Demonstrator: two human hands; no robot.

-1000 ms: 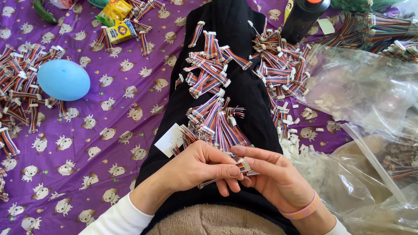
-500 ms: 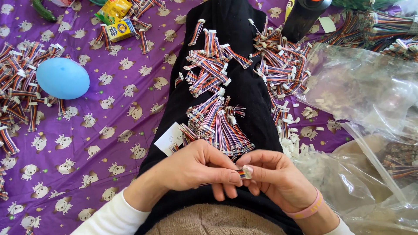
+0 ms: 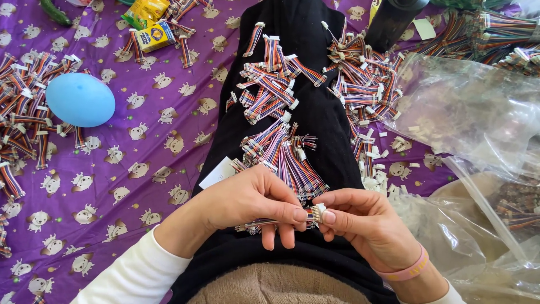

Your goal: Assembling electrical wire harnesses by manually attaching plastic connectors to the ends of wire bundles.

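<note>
A person seated over a black cloth [image 3: 315, 118] pinches a short multicoloured ribbon cable [image 3: 281, 220] between both hands, just below the nearest heap of cable bundles [image 3: 287, 155] on that cloth. The left hand [image 3: 250, 200] has its thumb and forefinger closed on the flat run of wires, the other fingers curled beneath; the right hand [image 3: 360, 219], a pink wristband [image 3: 406, 271] at its wrist, closes thumb and forefinger on the small white connector [image 3: 319, 210] at the cable's end. Further heaps of the same cables lie higher up the black cloth and to its right, with loose white connector pieces scattered beside them. Left of the cloth, on a purple printed sheet [image 3: 140, 163], sit a blue balloon [image 3: 80, 99] and more cables; a yellow packet [image 3: 154, 35] lies above that. Clear plastic bags [image 3: 467, 112] crumple to the right of the cloth. The cable looks very light and limp, its thin wires likely to bend or tangle, while the plastic connector seems stiff but small and easily dropped; the firmest hold is judged to be on the connector body, with the wires supported close behind it
</note>
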